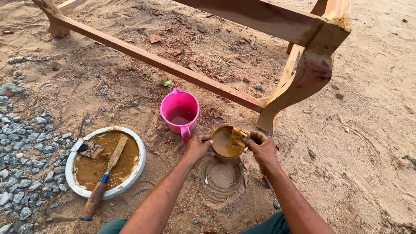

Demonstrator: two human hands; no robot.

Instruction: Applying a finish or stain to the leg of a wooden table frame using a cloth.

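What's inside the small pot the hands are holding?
The pot holds thick tan paste, with a paste-smeared scraper dipped in by the right hand. The paste hides the pot's bottom and the scraper's lower edge.

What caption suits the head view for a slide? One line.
Left hand steadies a small tin of brown paste while the right hand dips a scraper.

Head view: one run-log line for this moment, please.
left hand: grips small tin of brown paste | right hand: fingers press scraper into tin | pink mug behind | plate with tools left
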